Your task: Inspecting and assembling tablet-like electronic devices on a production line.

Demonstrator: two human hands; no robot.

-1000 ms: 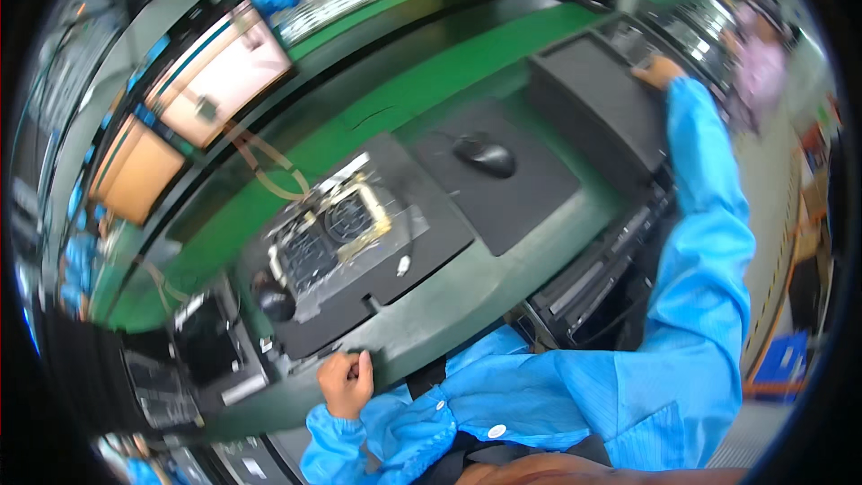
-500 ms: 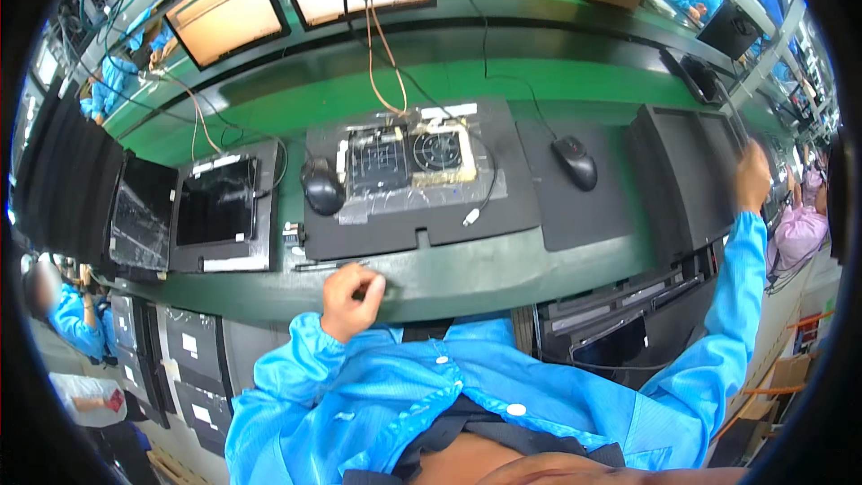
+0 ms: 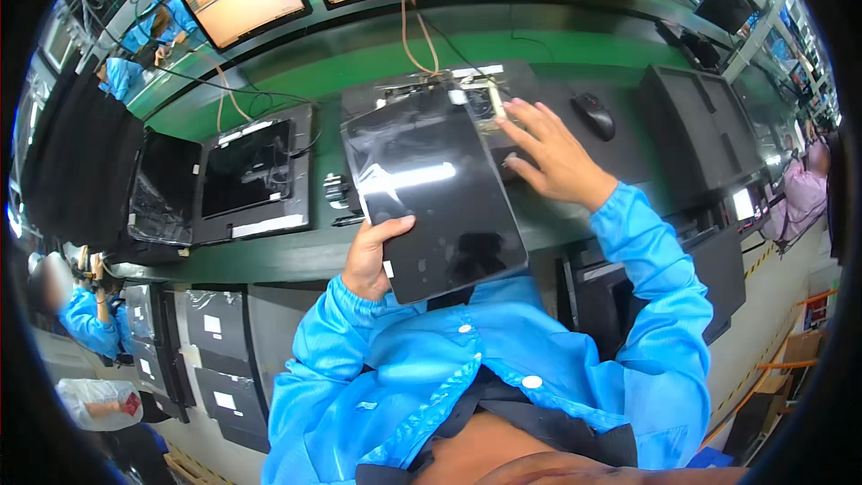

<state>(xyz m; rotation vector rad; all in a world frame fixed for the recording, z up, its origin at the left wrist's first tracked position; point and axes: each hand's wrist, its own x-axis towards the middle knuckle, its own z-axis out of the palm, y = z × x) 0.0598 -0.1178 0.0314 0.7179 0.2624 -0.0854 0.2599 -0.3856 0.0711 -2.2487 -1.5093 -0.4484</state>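
My left hand (image 3: 368, 256) grips a flat, glossy black screen panel (image 3: 431, 189) by its near left edge, with the thumb on top of the glass. The panel is tilted over the bench, and a bright light strip reflects in it. My right hand (image 3: 567, 160) is open beside the panel's right edge, fingers spread and holding nothing. Behind the panel lies a dark foam board (image 3: 516, 74) with a cabled fixture, mostly covered by the panel. A small metal-and-black part (image 3: 335, 189) sits left of the panel.
A black mouse (image 3: 593, 115) lies right of my right hand, and a black compartment tray (image 3: 673, 130) stands farther right. To the left another black screen (image 3: 247, 169) rests on a board. Two lit monitors (image 3: 247, 2) stand at the back, with cables hanging down.
The screen panel has come into my left hand, over the fixture. My right hand has moved in from the tray at the far right and opened. The view has shifted somewhat.
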